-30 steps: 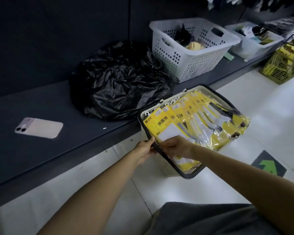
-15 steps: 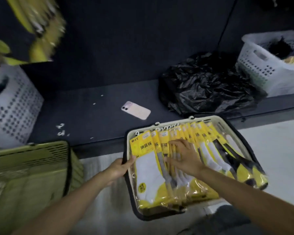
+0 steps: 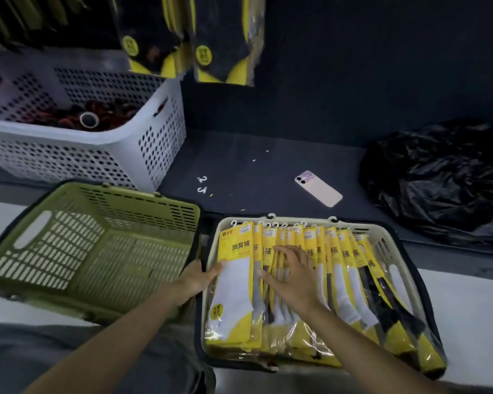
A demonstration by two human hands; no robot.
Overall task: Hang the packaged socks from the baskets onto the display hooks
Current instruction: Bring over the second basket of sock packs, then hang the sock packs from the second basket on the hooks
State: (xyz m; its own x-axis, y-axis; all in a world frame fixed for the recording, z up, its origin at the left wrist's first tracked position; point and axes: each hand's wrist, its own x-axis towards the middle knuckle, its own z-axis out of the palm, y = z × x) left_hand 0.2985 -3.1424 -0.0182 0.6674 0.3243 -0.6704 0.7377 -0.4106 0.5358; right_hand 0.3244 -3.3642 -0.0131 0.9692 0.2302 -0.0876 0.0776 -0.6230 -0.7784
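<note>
A cream basket (image 3: 356,224) with a black frame lies in front of me, filled with a row of yellow packaged socks (image 3: 237,297), each topped by a small white hook. My left hand (image 3: 198,280) grips the basket's left rim, thumb over the edge onto the leftmost pack. My right hand (image 3: 293,277) rests on the middle packs with its fingers spread and straight. Black-and-yellow sock packs (image 3: 225,52) hang on the dark display wall at the upper left; their hooks are out of view.
A green basket (image 3: 165,204) with nothing in it sits right beside the cream one on the left. Behind it a white perforated basket (image 3: 157,143) holds dark items. On the dark shelf lie a phone (image 3: 319,189), loose white hooks (image 3: 202,184) and a black plastic bag (image 3: 439,177).
The view has swung left, bringing the green and white baskets and the hanging packs into sight. My right hand left the basket's near rim and spread over the packs; my left keeps the rim.
</note>
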